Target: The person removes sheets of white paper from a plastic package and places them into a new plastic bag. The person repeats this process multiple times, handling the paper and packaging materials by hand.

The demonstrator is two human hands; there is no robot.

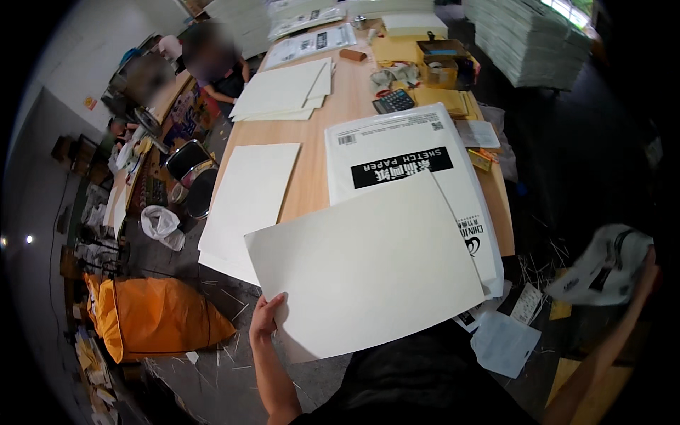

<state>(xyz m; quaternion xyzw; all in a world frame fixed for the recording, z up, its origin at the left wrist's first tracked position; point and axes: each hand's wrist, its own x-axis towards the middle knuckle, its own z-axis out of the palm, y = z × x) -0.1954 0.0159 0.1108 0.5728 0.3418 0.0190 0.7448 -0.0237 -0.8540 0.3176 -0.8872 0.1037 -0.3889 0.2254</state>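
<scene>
My left hand (pixel 265 317) grips the near left corner of a large off-white paper sheet (pixel 368 269), thumb on top; whether it is one sheet or a thin stack I cannot tell. The sheet tilts over the table's near edge and partly covers a white plastic paper package (pixel 340 152) with a black printed band. Out at the far right, my right hand (pixel 648 273) is closed on a white plastic bag (pixel 602 265) with dark print, hanging beside the table above the floor. Left of the package lies a stack of white paper (pixel 251 191).
Farther up the wooden table (pixel 312 131) are more paper sheets (pixel 280 92), a calculator (pixel 394 101), a brown block (pixel 352 54) and a box of small items (pixel 443 53). An orange sack (pixel 152 319) lies on the floor at left. Tall paper stacks (pixel 528 42) stand behind. People sit at far left.
</scene>
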